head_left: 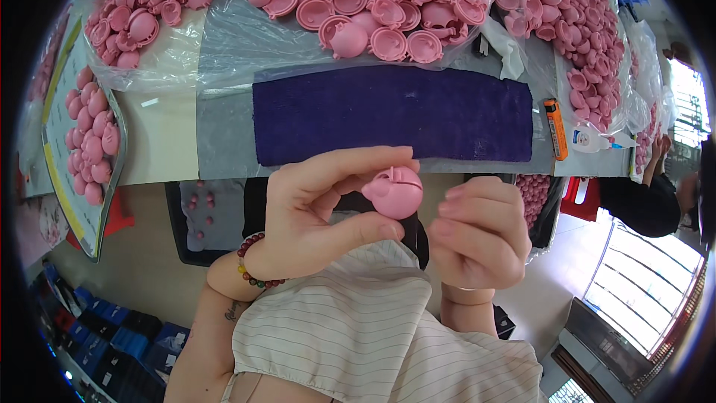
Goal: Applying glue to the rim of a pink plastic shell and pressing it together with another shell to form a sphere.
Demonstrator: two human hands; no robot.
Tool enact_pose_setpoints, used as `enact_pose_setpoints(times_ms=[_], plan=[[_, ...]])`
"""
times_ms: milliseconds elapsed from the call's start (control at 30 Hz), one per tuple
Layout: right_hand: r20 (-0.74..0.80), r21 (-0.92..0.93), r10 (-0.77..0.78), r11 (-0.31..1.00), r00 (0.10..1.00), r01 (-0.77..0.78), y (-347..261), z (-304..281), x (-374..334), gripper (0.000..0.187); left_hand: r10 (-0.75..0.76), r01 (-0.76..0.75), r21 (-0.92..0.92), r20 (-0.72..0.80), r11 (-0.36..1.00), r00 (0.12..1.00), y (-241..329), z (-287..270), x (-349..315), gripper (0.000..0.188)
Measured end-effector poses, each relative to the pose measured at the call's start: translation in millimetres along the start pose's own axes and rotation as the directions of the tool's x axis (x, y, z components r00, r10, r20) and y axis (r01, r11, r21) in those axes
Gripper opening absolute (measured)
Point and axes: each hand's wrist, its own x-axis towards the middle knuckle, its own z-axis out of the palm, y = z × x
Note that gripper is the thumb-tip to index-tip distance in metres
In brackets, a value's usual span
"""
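The grip of the left hand point(306, 213) pinches a pink ball point(397, 198) between thumb and fingers, near the front edge of the surface point(227, 130). A narrow gap separates it from the right hand point(483, 235), fingers curled; I cannot tell whether that grip holds anything. Purple cloth point(395, 116) lies between heaped pink shells point(373, 11) and that edge

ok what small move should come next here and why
Probably bring the right hand in to steady the pink ball: the left hand alone holds it between thumb and fingers, while the right is curled close beside it, apparently not touching.
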Motion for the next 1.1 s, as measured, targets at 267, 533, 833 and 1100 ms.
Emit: enact_pose_setpoints(times_ms=[267, 533, 833, 1100], plan=[[-0.114, -0.042, 0.072, 0.996, 0.991, -0.077, 10.3, -13.3, -7.1, 0.012, 0.099, -0.091, -0.062, 0.137, 0.994, 0.986, -2.2, -11.2, 1.4, 0.042], [-0.79, -0.296, -0.031, 0.894, 0.612, -0.336, 73.4, -63.3, -15.3, 0.026, -0.036, 0.098, -0.366, 0.172, 0.926, 0.984, 2.4, -15.3, 0.5, 0.049], [-0.664, -0.27, 0.379, 0.682, 0.645, -0.679, 126.9, -115.6, -21.1, 0.031, -0.24, 0.33, -0.521, 0.235, 0.787, 0.942, 2.6, -10.3, 2.2, 0.056], [-0.697, -0.17, 0.165, 0.907, 0.697, -0.384, 93.5, -88.0, -2.2, 0.029, -0.118, 0.273, -0.65, 0.273, 0.709, 0.955, 1.7, -16.0, -0.9, 0.061]])
